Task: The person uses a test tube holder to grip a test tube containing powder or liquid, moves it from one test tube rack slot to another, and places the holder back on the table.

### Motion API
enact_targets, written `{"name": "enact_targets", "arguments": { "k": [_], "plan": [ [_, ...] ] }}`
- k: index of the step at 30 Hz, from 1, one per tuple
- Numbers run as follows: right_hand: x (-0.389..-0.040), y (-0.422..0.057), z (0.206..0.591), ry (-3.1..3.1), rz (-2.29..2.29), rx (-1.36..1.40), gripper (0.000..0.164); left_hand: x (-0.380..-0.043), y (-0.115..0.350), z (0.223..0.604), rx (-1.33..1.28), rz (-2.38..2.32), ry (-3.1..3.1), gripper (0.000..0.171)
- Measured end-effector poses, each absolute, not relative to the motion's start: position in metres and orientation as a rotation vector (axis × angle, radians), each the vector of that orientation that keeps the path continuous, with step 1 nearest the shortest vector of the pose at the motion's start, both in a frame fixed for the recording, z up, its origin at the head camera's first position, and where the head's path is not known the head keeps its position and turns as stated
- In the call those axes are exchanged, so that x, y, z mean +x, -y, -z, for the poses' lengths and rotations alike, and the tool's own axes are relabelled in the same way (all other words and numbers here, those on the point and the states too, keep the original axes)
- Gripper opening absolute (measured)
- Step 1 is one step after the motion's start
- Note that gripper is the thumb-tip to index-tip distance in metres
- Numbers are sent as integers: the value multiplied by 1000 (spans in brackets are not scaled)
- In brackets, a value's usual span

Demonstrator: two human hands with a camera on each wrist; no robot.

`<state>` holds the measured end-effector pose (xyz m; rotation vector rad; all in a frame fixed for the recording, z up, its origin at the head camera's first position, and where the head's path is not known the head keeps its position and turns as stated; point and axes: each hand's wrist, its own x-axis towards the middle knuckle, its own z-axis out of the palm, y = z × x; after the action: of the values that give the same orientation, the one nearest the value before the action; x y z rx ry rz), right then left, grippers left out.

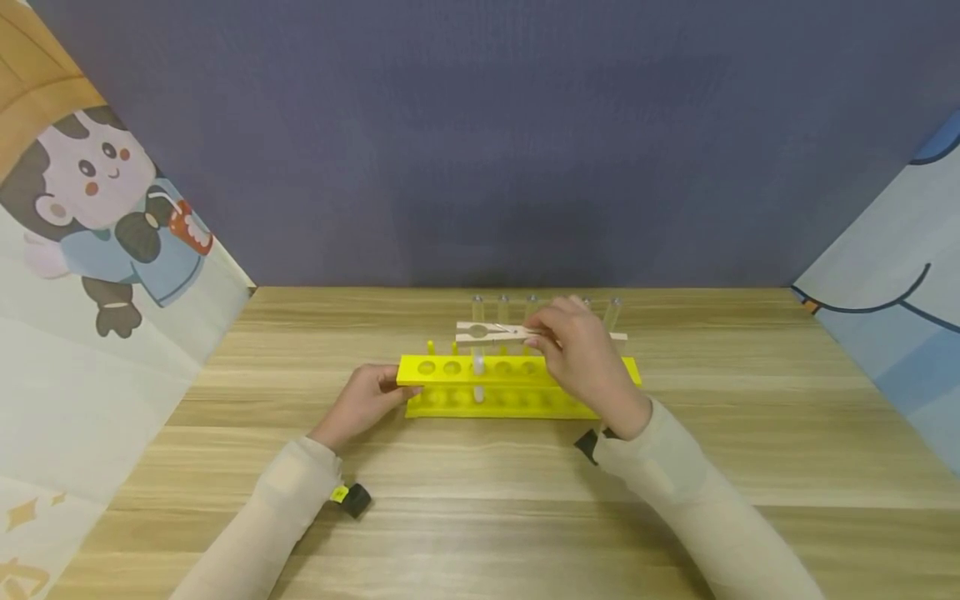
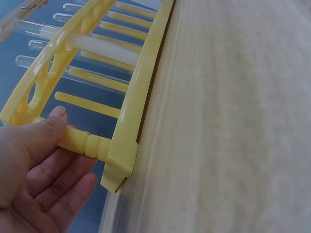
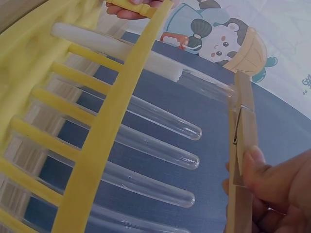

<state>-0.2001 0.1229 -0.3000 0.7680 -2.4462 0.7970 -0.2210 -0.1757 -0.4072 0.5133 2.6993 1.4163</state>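
A yellow test tube rack [image 1: 517,412] stands on the table. My left hand [image 1: 363,404] grips its left end post [image 2: 85,141] between thumb and fingers. Above the rack, my right hand [image 1: 581,346] holds a wooden test tube holder [image 1: 467,337], lying roughly level with its jaws pointing left. A test tube with white contents [image 3: 160,65] stands upright in a hole of the rack. In the right wrist view, the holder's jaws meet the upper end of this tube; whether they clamp it I cannot tell. The far end of the holder is partly covered by my right hand.
Several clear test tubes [image 3: 160,119] stand upside down on yellow pegs [image 2: 87,104] along the rack's back side. A dark blue panel [image 1: 480,167] rises behind the wooden table [image 1: 465,517]. Cartoon-printed sheets [image 1: 112,375] hang at both sides.
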Motion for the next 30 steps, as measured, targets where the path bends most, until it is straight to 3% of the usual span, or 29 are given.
{"name": "enact_targets", "arguments": {
  "k": [30],
  "plan": [
    [-215,-158,298,2527,-826,763,21,-231,164,407,465,-1426,-2712,25]
  ]
}}
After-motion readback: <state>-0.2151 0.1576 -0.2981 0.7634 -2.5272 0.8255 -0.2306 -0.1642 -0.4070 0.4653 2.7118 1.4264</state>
